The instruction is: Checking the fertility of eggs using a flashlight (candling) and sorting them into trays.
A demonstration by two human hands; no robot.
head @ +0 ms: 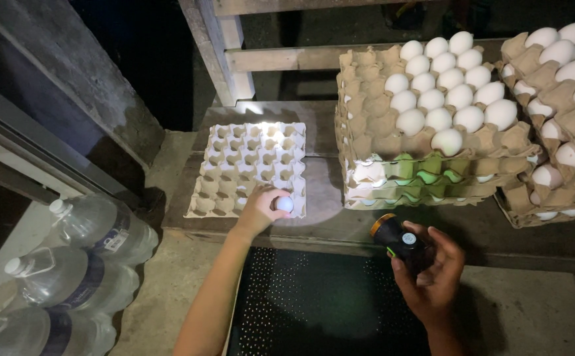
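Head view
Left hand: the left hand reaches forward and its fingers close round a white egg, holding it at the near right corner of the empty tray.
Egg: lit brightly, just above the tray's front edge; whether it sits in a cup I cannot tell.
Empty tray: a pale moulded egg tray lies flat on the desk, its cups bare.
Right hand: the right hand grips a black torch with an orange ring at its head, held over the desk's near edge and pointing towards the egg.
Middle stack: a stack of brown trays stands just right of the empty tray, its top layer partly filled with white eggs.
Right stack: another stack of filled trays lies further right, touching the first.
Floor: clear water bottles lie at the lower left; a dark perforated mat lies between the arms.
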